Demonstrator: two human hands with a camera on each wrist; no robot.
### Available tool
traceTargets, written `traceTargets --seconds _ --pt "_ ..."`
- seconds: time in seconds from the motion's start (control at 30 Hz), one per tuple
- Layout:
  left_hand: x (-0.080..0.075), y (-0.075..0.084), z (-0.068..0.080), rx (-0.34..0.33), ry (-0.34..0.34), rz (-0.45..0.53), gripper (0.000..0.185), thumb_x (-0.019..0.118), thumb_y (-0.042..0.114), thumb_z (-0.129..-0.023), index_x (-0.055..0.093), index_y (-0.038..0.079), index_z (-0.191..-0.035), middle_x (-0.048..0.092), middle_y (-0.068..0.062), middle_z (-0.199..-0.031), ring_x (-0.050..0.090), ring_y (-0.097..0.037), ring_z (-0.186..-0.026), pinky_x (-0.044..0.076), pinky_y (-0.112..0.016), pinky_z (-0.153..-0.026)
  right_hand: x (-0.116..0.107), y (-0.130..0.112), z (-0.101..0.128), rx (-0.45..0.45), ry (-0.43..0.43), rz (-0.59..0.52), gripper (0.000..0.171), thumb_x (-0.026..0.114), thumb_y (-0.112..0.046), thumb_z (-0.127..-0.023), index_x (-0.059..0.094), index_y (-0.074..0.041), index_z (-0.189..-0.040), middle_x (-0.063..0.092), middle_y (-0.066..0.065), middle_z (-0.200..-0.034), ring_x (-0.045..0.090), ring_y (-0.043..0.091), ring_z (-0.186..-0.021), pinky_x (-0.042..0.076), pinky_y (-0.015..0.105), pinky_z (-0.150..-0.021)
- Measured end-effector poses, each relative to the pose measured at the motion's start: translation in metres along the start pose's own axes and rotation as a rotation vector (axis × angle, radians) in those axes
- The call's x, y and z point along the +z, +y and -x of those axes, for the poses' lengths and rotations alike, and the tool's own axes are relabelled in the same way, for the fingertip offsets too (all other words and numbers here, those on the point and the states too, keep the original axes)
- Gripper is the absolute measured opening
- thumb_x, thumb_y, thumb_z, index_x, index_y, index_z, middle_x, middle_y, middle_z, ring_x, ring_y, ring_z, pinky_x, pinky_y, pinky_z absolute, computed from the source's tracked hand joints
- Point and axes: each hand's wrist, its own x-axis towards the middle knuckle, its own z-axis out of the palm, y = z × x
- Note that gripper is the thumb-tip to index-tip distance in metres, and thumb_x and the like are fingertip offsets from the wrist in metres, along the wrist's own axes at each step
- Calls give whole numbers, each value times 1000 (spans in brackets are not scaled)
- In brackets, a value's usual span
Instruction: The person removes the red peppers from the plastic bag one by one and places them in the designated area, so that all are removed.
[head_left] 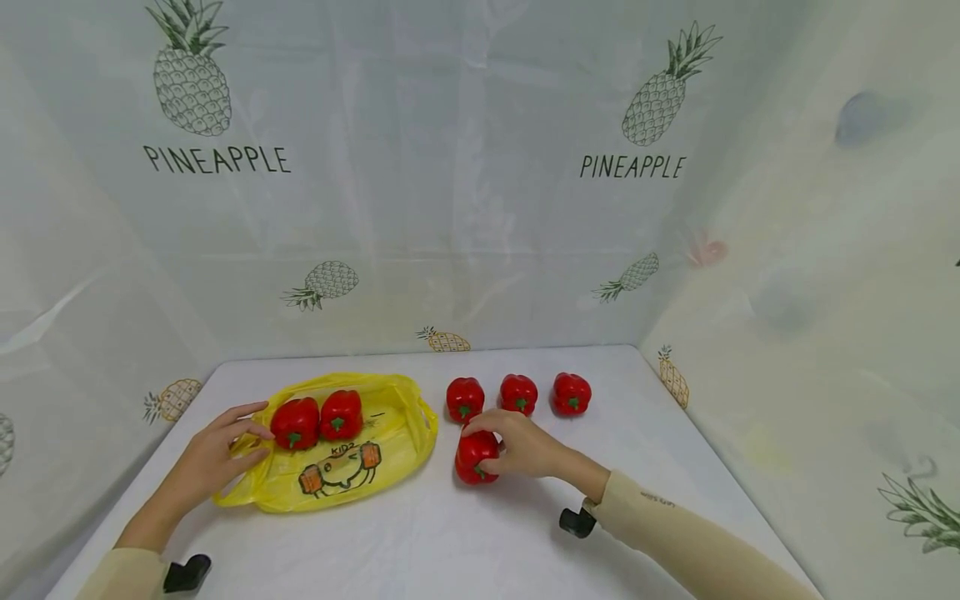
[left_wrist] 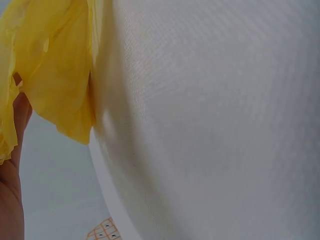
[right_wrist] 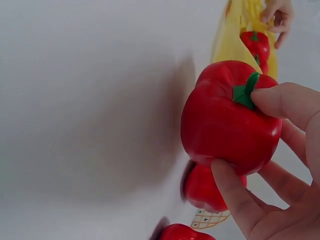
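My right hand [head_left: 517,443] grips a red bell pepper [right_wrist: 227,125] with a green stem, thumb beside the stem and fingers around the body. In the head view this bell pepper [head_left: 474,458] is to the right of a yellow plastic bag [head_left: 397,450], which lies spread on the table. Two more red bell peppers [head_left: 296,423] sit side by side on the bag. At the bag's left edge is my left hand [head_left: 213,458], fingers spread and apart, fingertips close to the left pepper. The left wrist view shows part of that hand [left_wrist: 10,200] behind yellow plastic [left_wrist: 60,75].
Three red bell peppers [head_left: 572,394] stand in a row at the back right of the white table [head_left: 360,550]. Curtains [head_left: 450,167] printed with pineapples hang behind the table and at both sides. A printed cartoon face marks the bag.
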Motion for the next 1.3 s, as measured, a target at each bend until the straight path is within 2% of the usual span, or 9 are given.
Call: traceTargets --seconds 0.27,0.5,0.63,0.73,0.87,1.07,1.13,1.2,1.3 --pt "-1 1 0 -11 -5 7 25 91 10 -83 77 22 -101 57 -14 -150 53 -46 -134 54 -47 -106 5 2 -2 28 2 11 47 86 -13 -88 71 -23 -132 68 -5 -136 60 16 -126 58 21 -87" --pt "0 0 1 0 -3 -8 26 91 9 -82 77 22 -100 57 -14 -150 54 -46 -133 52 -56 -101 8 4 -5 21 1 17 46 86 -13 -89 71 -21 -133 67 -4 -137 60 17 -126 59 22 -88" --pt "1 -1 1 8 11 0 26 92 11 -82 77 23 -100 58 -13 -149 55 -45 -133 41 -8 -106 9 5 -6 9 -2 20 46 85 -13 -89 71 -21 -132 67 -4 -137 60 16 -126 59 22 -89" --pt "1 0 2 3 12 5 25 92 12 -83 78 22 -101 58 -13 -149 54 -45 -133 31 0 -103 10 6 -7 12 -7 23 46 85 -14 -90 71 -22 -133 67 -5 -137 60 15 -125 59 21 -90" --pt "0 0 1 -10 4 10 24 91 12 -84 78 22 -101 57 -14 -150 53 -45 -134 48 -22 -110 11 6 -9 33 -13 25 46 84 -16 -91 70 -23 -134 67 -5 -138 60 14 -126 58 20 -90" --pt "0 -1 1 0 15 3 26 91 11 -83 77 24 -100 58 -12 -150 54 -45 -134 37 -4 -106 9 6 -10 50 -21 15 48 84 -15 -91 69 -19 -137 67 -4 -139 60 15 -125 58 21 -91" --pt "0 -2 2 3 16 -6 27 91 9 -82 77 24 -100 58 -12 -150 54 -45 -133 42 -10 -108 8 6 -10 55 -25 10 48 84 -15 -92 68 -17 -137 67 -4 -139 60 16 -125 58 21 -91" --pt "0 -2 2 5 14 -9 27 91 9 -82 77 24 -100 58 -13 -150 54 -45 -133 52 -31 -107 7 5 -9 60 -30 4 48 83 -14 -92 68 -16 -138 67 -4 -140 60 16 -126 58 21 -91" --pt "0 -2 2 5 7 -5 27 90 9 -83 76 24 -100 57 -13 -150 54 -46 -133 52 -57 -98 6 3 -9 65 -38 -6 49 83 -14 -92 67 -16 -139 67 -3 -141 60 16 -127 58 20 -91"
